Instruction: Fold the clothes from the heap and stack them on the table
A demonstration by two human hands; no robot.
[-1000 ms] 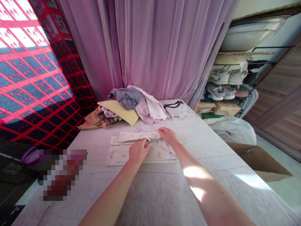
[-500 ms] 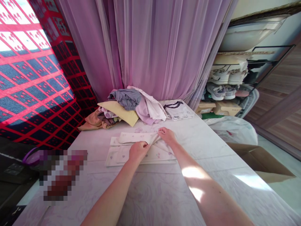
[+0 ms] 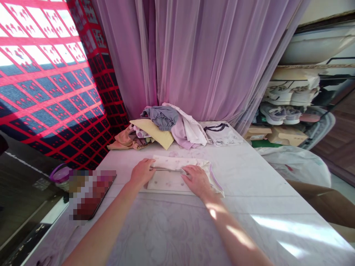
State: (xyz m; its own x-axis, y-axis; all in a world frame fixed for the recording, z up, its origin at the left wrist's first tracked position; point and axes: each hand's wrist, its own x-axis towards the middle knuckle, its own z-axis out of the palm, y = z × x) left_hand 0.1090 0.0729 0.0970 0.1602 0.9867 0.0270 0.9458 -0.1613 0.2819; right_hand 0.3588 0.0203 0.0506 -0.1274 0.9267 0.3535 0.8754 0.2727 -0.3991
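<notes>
A cream garment [image 3: 169, 181] with small printed motifs and purple trim at its right end lies folded on the white patterned surface. Its far part is folded over as a long flap. At the flap's left end, my left hand [image 3: 142, 172] is closed round the edge, thumb below and fingers above. My right hand [image 3: 197, 180] lies on the right part of the cloth, fingers stretched out and thumb apart, fingertips at the flap's near edge. Whether the garment is a top or trousers is hard to tell.
Behind lies a pile of clothes [image 3: 161, 118], with a folded white shirt [image 3: 223, 136] to its right. A phone-like device [image 3: 93, 195], its screen blurred, rests at left. Purple curtains [image 3: 194, 55] hang at the back. Beyond the right edge stand a shoe rack [image 3: 285, 83] and a plastic bag [image 3: 294, 162].
My left hand has moved left to the garment's left end. My right hand has come nearer and now lies on the cloth. The garment's right side and purple trim now show. The view has shifted left.
</notes>
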